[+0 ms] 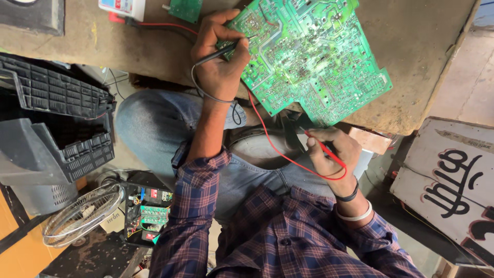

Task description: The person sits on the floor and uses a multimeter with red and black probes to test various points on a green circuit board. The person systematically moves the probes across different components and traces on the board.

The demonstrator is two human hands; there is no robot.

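Observation:
A large green circuit board lies solder side up on a worn wooden table. My left hand rests on the board's left edge and grips a black test probe, whose tip touches the solder side. My right hand is below the board's lower edge, off the table, and pinches a red test probe that points up towards the board. A red lead loops from this probe towards my left hand. A black lead curls around my left wrist.
A white meter and a small green board sit at the table's far edge. Black plastic casings stand at the left, with a wire fan guard and an open electronics box below. A painted signboard leans at the right.

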